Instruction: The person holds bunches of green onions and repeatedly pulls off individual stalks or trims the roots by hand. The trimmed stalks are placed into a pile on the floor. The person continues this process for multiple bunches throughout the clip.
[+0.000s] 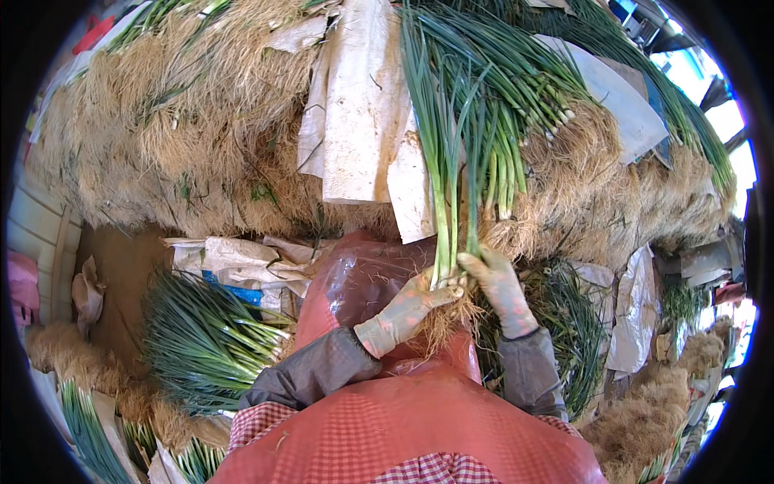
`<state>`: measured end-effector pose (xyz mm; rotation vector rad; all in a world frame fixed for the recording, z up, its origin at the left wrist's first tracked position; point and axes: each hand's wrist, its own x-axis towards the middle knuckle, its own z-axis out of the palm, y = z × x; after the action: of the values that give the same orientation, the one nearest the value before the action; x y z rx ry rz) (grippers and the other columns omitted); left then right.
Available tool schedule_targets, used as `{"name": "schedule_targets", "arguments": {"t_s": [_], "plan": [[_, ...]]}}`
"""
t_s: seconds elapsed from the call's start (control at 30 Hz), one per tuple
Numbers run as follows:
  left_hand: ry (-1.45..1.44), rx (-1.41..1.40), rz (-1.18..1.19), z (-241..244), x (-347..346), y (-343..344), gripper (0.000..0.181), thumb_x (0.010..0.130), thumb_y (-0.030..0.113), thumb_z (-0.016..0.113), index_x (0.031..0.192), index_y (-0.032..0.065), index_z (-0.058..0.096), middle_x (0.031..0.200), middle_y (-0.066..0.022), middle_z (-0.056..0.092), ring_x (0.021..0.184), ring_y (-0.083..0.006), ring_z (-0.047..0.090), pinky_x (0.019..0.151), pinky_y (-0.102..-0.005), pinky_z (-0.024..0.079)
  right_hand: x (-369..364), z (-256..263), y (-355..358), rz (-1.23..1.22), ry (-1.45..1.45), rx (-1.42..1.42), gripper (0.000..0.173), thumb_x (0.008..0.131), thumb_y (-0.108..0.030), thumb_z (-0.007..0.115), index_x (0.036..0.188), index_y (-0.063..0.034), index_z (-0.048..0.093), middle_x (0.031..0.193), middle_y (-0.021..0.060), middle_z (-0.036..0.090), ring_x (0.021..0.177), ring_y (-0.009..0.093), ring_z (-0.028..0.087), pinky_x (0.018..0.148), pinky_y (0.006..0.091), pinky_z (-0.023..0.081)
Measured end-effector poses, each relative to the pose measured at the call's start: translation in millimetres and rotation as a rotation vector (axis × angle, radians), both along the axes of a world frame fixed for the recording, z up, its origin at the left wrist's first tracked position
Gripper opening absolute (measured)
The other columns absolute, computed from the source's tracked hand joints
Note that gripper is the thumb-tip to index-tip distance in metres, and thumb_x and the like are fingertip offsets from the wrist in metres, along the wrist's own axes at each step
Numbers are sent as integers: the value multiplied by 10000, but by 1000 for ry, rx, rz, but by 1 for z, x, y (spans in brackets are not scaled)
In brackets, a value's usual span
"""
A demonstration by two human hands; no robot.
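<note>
My gloved left hand (414, 308) grips a few scallions (444, 242) by their pale lower stems, just above the roots. Their long green leaves reach up and away from me. Brown stringy roots (440, 327) dangle below that hand, over the red plastic apron (399, 411). Close on the right, my gloved right hand (493, 278) pinches the base of another scallion stalk (473, 199) between thumb and fingers. Both hands nearly meet above my lap. A loose bunch of scallions (505, 157) lies just beyond the right hand, its roots toward me.
A high heap of scallions with matted roots (199, 133) spans the front, with white woven sacking (363, 109) over its middle. A trimmed-looking scallion pile (211, 339) lies on the left. Loose green leaves (568, 333) lie on the right. More root bundles (641, 417) stand behind right.
</note>
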<state>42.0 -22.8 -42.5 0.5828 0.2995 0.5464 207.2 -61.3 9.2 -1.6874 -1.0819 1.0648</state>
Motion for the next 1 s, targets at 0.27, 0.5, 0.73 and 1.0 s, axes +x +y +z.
{"name": "schedule_targets", "arguments": {"t_s": [0.27,0.5,0.73,1.0], "plan": [[114,52,75,-15,-7,-10,395,847,-12,635,1225,40,532,1034,-19,606,890,-98,584,802,-236,494,1,-15,-16,210,-813,248,212,905,-212,640,851,-7,654,626,29,558,584,114,522,526,309,434],[213,63,-28,9,-2,-16,138,890,40,599,999,57,517,726,-8,543,594,-101,526,531,-246,461,-6,5,-25,-174,-48,84,182,894,-187,647,901,-7,676,690,57,635,619,78,575,533,260,478],[293,213,233,8,0,-20,259,814,47,638,1042,33,515,806,-10,523,666,-108,528,588,-233,461,0,-37,9,66,-574,355,327,902,-346,571,917,-30,653,799,203,642,763,388,634,691,429,525],[376,232,3,46,0,-27,340,862,135,619,1165,9,529,990,-37,588,886,-153,588,786,-303,491,5,-20,-28,223,-99,268,364,885,-366,637,876,-2,621,675,97,596,611,162,517,578,345,451]]}}
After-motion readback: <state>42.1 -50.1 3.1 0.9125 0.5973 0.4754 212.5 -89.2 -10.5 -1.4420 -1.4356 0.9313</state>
